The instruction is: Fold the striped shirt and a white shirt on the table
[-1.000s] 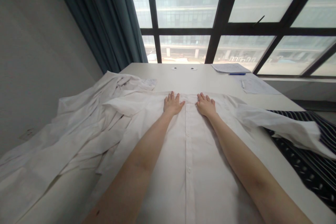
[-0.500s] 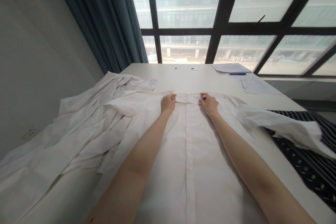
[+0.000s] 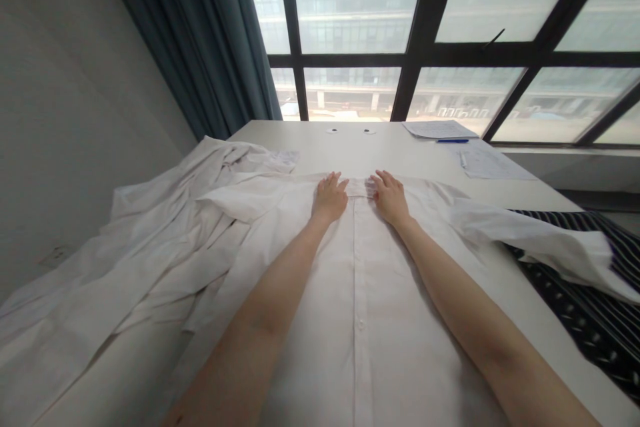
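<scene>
White button-front cloth shirt (image 3: 385,300) lies spread, buttons up, on the white tabletop (image 3: 345,155). At its collar end are the left hand (image 3: 330,199) and right hand (image 3: 391,198), just beside each other, fingers of both loosely apart. Leftward sprawls crumpled white cloth (image 3: 165,233); rightward, a sleeve overlaps black-and-white patterned fabric (image 3: 565,307). Beyond lie white paper sheets (image 3: 437,129) and a slim blue pen (image 3: 453,141).

At the bottom centre a shirt (image 3: 360,280) lay on a table (image 3: 350,153), its collar (image 3: 357,188) between the left hand (image 3: 331,198) and right hand (image 3: 390,197). A heap (image 3: 165,233) of clothes lay at left; at lower right, a sleeve (image 3: 540,240) lay over a cloth (image 3: 595,327). Papers (image 3: 440,129) and a pen (image 3: 453,141) lay right of centre, before the window (image 3: 355,0).
</scene>
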